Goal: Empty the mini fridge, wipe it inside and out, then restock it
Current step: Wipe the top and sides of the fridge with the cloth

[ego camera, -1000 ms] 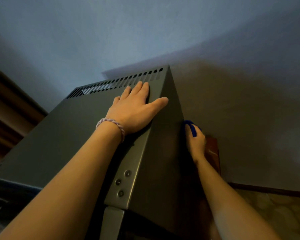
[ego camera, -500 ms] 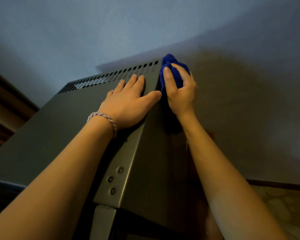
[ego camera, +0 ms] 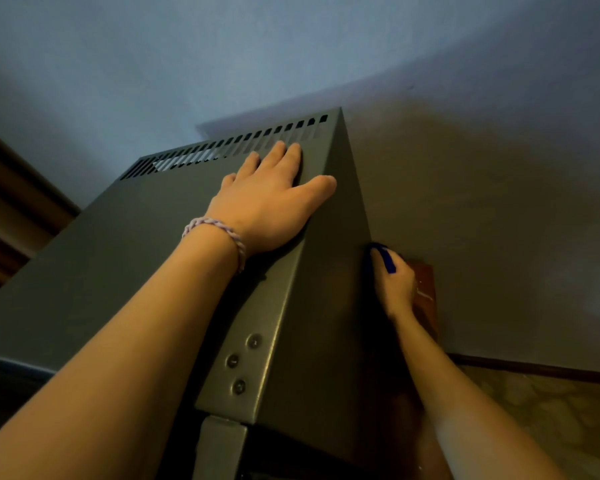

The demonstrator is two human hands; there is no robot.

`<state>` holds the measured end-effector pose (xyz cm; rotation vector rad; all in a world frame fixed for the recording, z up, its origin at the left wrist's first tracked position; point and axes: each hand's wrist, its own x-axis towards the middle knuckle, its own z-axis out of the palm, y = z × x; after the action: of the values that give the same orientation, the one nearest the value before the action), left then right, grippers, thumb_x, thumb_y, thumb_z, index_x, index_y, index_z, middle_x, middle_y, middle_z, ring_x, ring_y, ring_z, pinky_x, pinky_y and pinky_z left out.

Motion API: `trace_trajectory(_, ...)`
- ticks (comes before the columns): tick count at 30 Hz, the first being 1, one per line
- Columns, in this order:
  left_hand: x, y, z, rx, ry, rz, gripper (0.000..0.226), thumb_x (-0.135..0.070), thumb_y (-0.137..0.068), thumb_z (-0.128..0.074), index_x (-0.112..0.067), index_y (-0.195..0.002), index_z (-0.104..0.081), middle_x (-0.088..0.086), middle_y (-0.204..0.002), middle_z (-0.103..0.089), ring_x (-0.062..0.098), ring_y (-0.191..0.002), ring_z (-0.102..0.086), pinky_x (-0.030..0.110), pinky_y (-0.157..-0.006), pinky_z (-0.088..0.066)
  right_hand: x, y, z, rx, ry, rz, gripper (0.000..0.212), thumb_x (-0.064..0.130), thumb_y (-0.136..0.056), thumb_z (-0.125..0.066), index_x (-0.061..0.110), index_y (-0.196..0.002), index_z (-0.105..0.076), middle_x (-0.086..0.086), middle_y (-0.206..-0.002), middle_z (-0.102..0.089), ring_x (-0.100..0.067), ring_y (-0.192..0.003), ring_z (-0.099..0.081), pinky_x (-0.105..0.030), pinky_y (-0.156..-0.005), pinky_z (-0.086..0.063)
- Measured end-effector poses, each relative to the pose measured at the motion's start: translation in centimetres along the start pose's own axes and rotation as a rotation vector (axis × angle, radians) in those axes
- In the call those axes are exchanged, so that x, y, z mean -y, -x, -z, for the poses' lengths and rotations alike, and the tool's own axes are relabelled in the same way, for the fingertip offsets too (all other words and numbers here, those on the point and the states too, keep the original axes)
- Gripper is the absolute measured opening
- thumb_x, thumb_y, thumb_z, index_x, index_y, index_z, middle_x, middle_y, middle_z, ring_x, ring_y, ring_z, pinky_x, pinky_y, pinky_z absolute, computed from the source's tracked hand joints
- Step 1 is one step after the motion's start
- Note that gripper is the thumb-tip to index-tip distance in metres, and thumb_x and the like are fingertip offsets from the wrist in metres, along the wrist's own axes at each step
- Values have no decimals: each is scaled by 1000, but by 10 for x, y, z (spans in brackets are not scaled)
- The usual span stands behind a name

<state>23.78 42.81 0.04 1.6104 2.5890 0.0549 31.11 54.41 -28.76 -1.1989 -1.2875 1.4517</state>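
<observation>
The grey mini fridge (ego camera: 125, 258) fills the middle of the head view, seen from above, with vent slots along its back edge. My left hand (ego camera: 271, 202) lies flat on its top near the right edge, fingers straight, a braided bracelet on the wrist. My right hand (ego camera: 395, 282) is low against the fridge's right side wall and holds a blue cloth (ego camera: 383, 258) against it. Most of the cloth is hidden by the hand and the fridge's edge.
A blue-grey wall (ego camera: 291, 57) stands close behind and to the right of the fridge. A brown wooden piece (ego camera: 426, 289) sits just beyond my right hand. Skirting and patterned floor (ego camera: 551, 417) show at the lower right. Dark wooden furniture (ego camera: 7, 209) is at the left.
My right hand with the blue cloth has slid down the fridge's right side from the top back corner to low on the wall. My left hand stays flat on top.
</observation>
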Motion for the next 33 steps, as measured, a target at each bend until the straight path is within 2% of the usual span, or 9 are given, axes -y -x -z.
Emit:
trace_trajectory(3, -1, -1, 1, 2, 2, 7, 76, -67, -97, -30, -30, -159, -6, -9, -167, 2, 19, -153, 3, 43, -123, -2, 58, 2, -6, -55, -33, 265, 36, 46, -92, -62, 22, -117, -73, -8, -118, -70, -23, -110, -65, -36, -100, -50)
trace_trajectory(7, -1, 0, -1, -4, -1, 5, 74, -65, -97, -32, -33, -159, -6, -8, -167, 2, 20, -153, 2, 43, -122, -2, 140, 14, -12, -22, -172, 619, 25, 41, -95, -61, 24, -111, -70, -5, -112, -69, -13, -102, -65, -25, -89, -52)
trace_trajectory(10, -1, -1, -1, 2, -1, 2, 73, -65, -98, -32, -35, -158, -6, -8, -167, 2, 20, -153, 3, 43, -123, -2, 146, 8, -15, -27, -238, 667, 31, 40, -97, -60, 16, -112, -71, -7, -111, -68, -13, -101, -64, -28, -89, -52)
trace_trajectory(15, -3, 0, 1, 18, 5, 4, 72, -63, -99, -32, -35, -158, -5, -6, -167, 2, 21, -154, 3, 44, -124, -2, 105, -24, -20, 43, -267, 554, 31, 38, -98, -59, 16, -118, -68, -10, -117, -66, -19, -107, -63, -32, -94, -51)
trace_trajectory(18, -2, 0, 1, 22, 7, 0, 72, -63, -99, -32, -35, -158, -5, -6, -167, 2, 21, -154, 2, 44, -124, -2, 59, -42, -18, 20, -232, 330, 26, 36, -99, -60, 21, -119, -67, -4, -122, -65, -17, -113, -61, -27, -98, -48)
trace_trajectory(20, -1, -2, 1, 17, 2, -3, 71, -63, -99, -32, -35, -158, -5, -6, -167, 2, 21, -154, 2, 46, -124, -3, 17, -45, -15, -3, -175, 211, 20, 31, -100, -59, 26, -117, -67, -3, -119, -65, -19, -112, -61, -35, -102, -48)
trace_trajectory(24, 1, -4, 0, 16, -1, -14, 77, -69, -95, -32, -35, -158, -6, -6, -167, 0, 22, -154, 0, 48, -124, -5, -54, -24, -4, 48, -63, -38, 16, 44, -97, -56, 45, -90, -70, -2, -111, -68, -26, -106, -64, -49, -98, -50)
trace_trajectory(26, 2, -5, 1, 14, 2, -20, 84, -72, -86, -30, -35, -158, -8, -6, -167, -2, 22, -154, -1, 49, -124, -6, -76, -4, 1, 55, -29, -64, 16, 48, -98, -54, 43, -93, -68, 2, -107, -68, -22, -102, -64, -49, -95, -51)
trace_trajectory(33, 4, -11, 1, -6, -13, -24, 76, -68, -94, -33, -35, -158, -10, -5, -167, -4, 25, -153, -4, 52, -123, -7, -103, 65, 9, 33, -47, -22, 15, 40, -101, -55, 43, -96, -69, 6, -105, -69, -13, -100, -64, -43, -94, -51)
